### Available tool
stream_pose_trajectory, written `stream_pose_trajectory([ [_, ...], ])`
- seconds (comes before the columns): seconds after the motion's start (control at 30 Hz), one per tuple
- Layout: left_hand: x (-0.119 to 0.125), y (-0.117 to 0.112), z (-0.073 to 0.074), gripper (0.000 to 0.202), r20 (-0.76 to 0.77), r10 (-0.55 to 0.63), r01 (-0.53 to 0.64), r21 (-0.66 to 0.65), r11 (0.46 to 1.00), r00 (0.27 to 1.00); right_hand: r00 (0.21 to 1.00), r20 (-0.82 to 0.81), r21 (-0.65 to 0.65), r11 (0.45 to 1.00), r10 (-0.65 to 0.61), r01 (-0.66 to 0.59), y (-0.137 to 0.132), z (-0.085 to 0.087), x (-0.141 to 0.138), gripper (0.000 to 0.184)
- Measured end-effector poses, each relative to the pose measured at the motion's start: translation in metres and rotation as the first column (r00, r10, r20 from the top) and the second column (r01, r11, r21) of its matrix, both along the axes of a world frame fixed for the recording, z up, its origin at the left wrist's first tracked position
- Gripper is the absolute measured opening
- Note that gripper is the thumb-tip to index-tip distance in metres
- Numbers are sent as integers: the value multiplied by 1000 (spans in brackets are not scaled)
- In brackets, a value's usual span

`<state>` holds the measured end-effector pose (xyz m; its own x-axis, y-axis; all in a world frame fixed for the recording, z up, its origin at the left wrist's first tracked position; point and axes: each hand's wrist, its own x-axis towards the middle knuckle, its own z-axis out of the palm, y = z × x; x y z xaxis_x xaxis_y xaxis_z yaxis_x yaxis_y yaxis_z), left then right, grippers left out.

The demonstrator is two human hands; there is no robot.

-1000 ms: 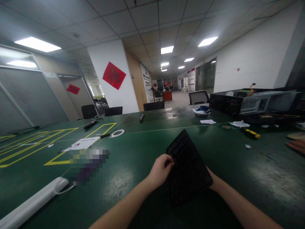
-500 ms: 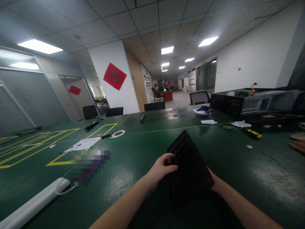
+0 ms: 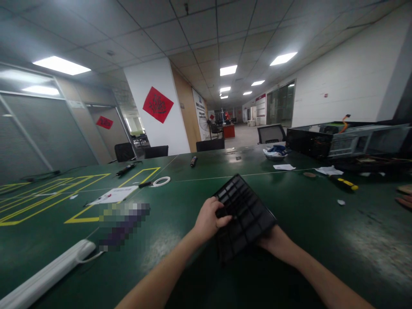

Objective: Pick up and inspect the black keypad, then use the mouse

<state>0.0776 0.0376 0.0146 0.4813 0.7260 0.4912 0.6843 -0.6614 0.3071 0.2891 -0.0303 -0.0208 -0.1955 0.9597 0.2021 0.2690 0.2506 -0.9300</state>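
A black tray [image 3: 246,214] divided into a grid of small compartments is held tilted above the green table in the middle of the head view. My right hand [image 3: 278,244] supports it from underneath and at its right edge, most of its fingers hidden behind it. Over the tray's left part, my left hand [image 3: 209,219] has thumb and fingers curled together at the compartments. What sits between those fingertips is too dark and small to make out. The tray's lower left side is lost in shadow.
An opened computer case [image 3: 309,143] stands at the back right, near a bowl [image 3: 275,153] and a yellow-black screwdriver [image 3: 346,183]. Another person's hand [image 3: 404,201] shows at the right edge. Left lie a tape roll [image 3: 161,181], a white paper [image 3: 116,194] and a long white object [image 3: 48,274].
The tray has tipped to show more of its gridded face and shifted slightly left. Both hands moved left with it, and more of my right hand shows.
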Motion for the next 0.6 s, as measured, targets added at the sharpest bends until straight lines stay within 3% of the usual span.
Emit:
stream_pose_trajectory([
  [0.07,-19,25,11,34,-83,234,-234,10,972,969,991,131,-2,1000,-27,27,-1,4,2,42],
  [0.13,-40,54,23,40,-223,493,-505,4,863,841,969,246,-25,999,-30,38,-2,10,2,36],
  [0.23,-70,92,34,50,-296,650,-679,6,734,700,959,282,-87,996,-7,33,-4,16,0,32],
  [0.4,-98,123,25,49,-362,757,-815,-12,579,544,963,269,-119,992,-12,46,-3,16,-2,33],
  [0.6,-97,126,12,50,-387,774,-841,-7,541,501,954,296,-56,996,-48,67,-1,13,-1,33],
])
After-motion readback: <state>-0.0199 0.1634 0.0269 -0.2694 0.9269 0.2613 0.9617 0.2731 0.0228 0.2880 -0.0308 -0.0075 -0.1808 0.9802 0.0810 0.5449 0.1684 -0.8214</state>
